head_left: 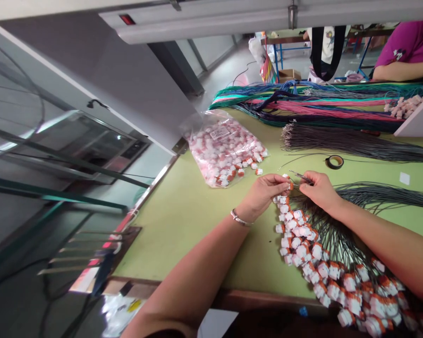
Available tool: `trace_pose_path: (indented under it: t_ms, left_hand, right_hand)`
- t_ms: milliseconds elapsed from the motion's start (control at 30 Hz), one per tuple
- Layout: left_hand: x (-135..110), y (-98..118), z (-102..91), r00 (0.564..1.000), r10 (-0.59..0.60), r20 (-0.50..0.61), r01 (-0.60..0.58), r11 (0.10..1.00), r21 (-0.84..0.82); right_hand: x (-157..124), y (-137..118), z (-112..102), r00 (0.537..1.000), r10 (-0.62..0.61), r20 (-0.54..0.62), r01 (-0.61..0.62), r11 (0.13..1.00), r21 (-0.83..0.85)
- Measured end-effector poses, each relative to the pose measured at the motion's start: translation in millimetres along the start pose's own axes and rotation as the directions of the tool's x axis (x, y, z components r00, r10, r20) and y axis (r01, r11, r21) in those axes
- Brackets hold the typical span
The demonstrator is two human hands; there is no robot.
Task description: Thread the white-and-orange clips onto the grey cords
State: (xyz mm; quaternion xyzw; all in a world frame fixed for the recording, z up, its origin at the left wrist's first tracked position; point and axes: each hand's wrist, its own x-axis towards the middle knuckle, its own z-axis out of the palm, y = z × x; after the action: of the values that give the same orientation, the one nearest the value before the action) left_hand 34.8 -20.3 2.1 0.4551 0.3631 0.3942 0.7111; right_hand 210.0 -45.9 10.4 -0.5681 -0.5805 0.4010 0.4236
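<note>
Green tabletop (193,253): bare stretch at near left, bounded by left and near edges. Right hand (317,188) closed on thin gray wires (299,175), tips pointing left. Left hand (268,191) pinches 1 orange-and-white connector (291,186) just left of it; long axis unclear.

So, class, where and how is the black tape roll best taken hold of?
Probably by the near rim of the black tape roll, coming from above and the near side: it lies flat, ring-shaped, with dark wires just beyond its far edge.
</note>
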Motion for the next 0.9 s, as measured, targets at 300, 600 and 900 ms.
trace_pose_path:
  t_ms: [300, 600, 900]
  left_hand:
    - [-4, 3, 6.9, 0.991, 0.125, -0.047, -0.102, 0.935, 0.340]
    - [-1, 1, 4.9, 0.997, 0.056, -0.052, -0.039, 0.957, 0.288]
    - [2, -6, 12.7, 0.998, -0.008, -0.065, 0.015, 0.994, 0.106]
  right_hand:
    - [1, 8, -1, 0.996, -0.057, 0.068, 0.060, 0.997, -0.043]
    - [-1, 13, 0, 0.994, -0.073, 0.075, 0.081, 0.991, -0.111]
    - [1, 12, 2, 0.998, -0.056, 0.023, 0.057, 0.996, -0.065]
